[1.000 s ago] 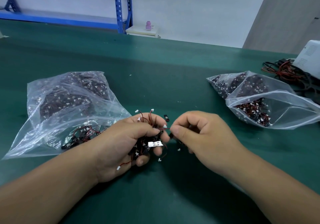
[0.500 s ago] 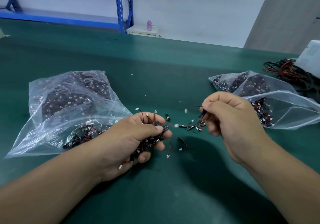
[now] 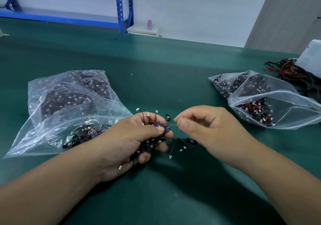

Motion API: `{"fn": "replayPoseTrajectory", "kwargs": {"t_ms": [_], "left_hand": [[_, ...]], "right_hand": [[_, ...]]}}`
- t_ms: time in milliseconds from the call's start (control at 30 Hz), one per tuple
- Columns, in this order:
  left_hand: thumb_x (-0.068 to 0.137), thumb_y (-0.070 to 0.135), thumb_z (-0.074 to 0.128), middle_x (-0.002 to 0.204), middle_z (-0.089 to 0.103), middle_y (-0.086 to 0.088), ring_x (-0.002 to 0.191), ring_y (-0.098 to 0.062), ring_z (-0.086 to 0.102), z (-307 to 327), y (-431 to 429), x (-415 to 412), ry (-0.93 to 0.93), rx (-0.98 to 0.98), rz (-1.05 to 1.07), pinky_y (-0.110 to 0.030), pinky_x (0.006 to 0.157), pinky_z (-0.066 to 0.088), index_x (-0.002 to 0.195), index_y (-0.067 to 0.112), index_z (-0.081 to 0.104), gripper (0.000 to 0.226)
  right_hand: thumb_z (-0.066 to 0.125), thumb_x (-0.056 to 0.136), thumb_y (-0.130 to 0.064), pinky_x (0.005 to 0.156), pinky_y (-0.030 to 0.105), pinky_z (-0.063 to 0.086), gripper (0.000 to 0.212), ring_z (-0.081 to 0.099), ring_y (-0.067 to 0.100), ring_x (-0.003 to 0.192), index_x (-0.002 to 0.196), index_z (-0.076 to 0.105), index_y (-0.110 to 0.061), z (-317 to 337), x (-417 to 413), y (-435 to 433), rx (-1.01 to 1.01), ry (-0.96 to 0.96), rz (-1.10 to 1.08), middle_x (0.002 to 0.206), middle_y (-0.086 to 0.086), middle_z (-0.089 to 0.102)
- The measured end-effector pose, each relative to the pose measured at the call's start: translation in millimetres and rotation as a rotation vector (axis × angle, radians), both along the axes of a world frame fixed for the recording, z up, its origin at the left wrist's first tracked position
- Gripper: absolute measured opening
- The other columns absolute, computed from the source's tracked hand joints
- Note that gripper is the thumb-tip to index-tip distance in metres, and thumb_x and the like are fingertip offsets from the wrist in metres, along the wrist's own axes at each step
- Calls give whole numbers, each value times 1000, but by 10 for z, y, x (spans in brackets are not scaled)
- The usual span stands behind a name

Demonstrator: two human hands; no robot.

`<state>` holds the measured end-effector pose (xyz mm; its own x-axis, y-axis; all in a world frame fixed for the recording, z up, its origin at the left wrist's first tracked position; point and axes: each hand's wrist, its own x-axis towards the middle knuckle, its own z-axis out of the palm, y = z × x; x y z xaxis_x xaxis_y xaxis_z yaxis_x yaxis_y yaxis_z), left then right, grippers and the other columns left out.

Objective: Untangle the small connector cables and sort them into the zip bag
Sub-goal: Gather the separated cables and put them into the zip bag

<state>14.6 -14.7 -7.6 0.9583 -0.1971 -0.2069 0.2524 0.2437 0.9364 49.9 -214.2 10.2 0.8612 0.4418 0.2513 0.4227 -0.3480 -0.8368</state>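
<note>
Green table (image 3: 156, 64), left hand (image 3: 128, 143) beside bag (image 3: 69, 103) mouth

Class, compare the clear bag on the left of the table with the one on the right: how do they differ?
The left bag has a mouth that sags nearly flat; the right bag gapes wide open. The left bag is crumpled and creased; the right bag looks smoother. Both are clear plastic and hold red-and-black connector cables.

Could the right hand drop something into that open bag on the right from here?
Probably yes: the open bag lies close beside the right hand, mouth gaping, only bare mat between. But that hand pinches a red wire running into the left hand's bundle.
</note>
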Motion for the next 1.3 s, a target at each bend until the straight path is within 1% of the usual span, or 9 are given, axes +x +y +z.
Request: {"fn": "replayPoseTrajectory", "kwargs": {"t_ms": [167, 300, 400, 600, 700, 833, 1000, 1133, 1300], "left_hand": [[81, 13, 68, 92, 73, -12, 66, -21, 69, 11, -8, -5, 7, 5, -5, -19, 31, 32, 105, 13, 58, 26], [91, 4, 61, 91, 72, -13, 63, -21, 66, 12, -2, -9, 34, -3, 13, -18, 32, 33, 103, 13, 59, 15], [92, 3, 60, 91, 72, -13, 62, -19, 65, 16, -7, -5, 36, 2, 22, -19, 31, 33, 103, 12, 58, 14], [90, 5, 61, 95, 74, -15, 67, -20, 71, 11, -12, -9, 40, 9, 21, -18, 31, 32, 102, 12, 58, 14], [89, 5, 62, 97, 74, -15, 69, -21, 72, 6, -2, -22, 30, 16, 8, -18, 30, 32, 101, 12, 57, 14], [86, 10, 66, 91, 74, -13, 70, -22, 71, 7, -4, -29, -11, 29, -29, -17, 30, 32, 104, 12, 56, 21], [75, 30, 74, 78, 64, -14, 40, -18, 47, -5, -12, -21, -52, 107, -20, -18, 32, 23, 94, 21, 60, 25], [84, 30, 76, 81, 67, -20, 43, -18, 38, -31, -9, -3, -89, 126, -32, -18, 35, 21, 93, 18, 58, 24], [89, 38, 62, 86, 72, -25, 41, -19, 39, -22, -6, 1, -77, 185, -55, -31, 42, 10, 101, 15, 49, 29]], "right_hand": [[73, 85, -21, 55, 20, 42, 14, 52, 4, 58, 71, 72, -22, 12, -36, 33, -76, -228, -55, 65, -7, 64], [66, 84, -31, 50, 16, 36, 18, 44, 2, 49, 72, 67, -17, 92, 34, -9, 108, -113, -153, 55, -6, 58], [64, 84, -34, 46, 20, 34, 22, 40, 9, 47, 75, 66, -14, 133, 102, -75, 204, 4, -222, 61, 9, 61], [68, 82, -39, 47, 11, 35, 17, 45, 1, 45, 72, 73, -27, 46, 166, -170, -233, -54, -236, 54, -16, 59], [66, 87, -33, 56, 10, 36, 16, 55, -2, 61, 76, 73, -24, 18, 145, -124, -191, -114, -228, 74, -17, 67], [63, 81, -40, 62, 10, 40, 14, 59, 0, 67, 80, 72, -29, 23, 35, -14, -156, -174, -43, 77, -20, 68], [65, 68, -62, 55, 22, 40, 42, 53, 3, 56, 105, 64, -42, -67, -97, 64, -301, -116, 40, 82, -19, 68], [69, 80, -35, 49, 26, 45, 15, 51, 4, 50, 95, 67, -38, -112, -138, 110, -252, -128, -2, 73, -22, 70], [64, 82, -34, 60, 37, 53, 9, 60, 12, 63, 87, 71, -32, -101, -152, 116, -215, -134, -9, 75, -15, 71]]}}
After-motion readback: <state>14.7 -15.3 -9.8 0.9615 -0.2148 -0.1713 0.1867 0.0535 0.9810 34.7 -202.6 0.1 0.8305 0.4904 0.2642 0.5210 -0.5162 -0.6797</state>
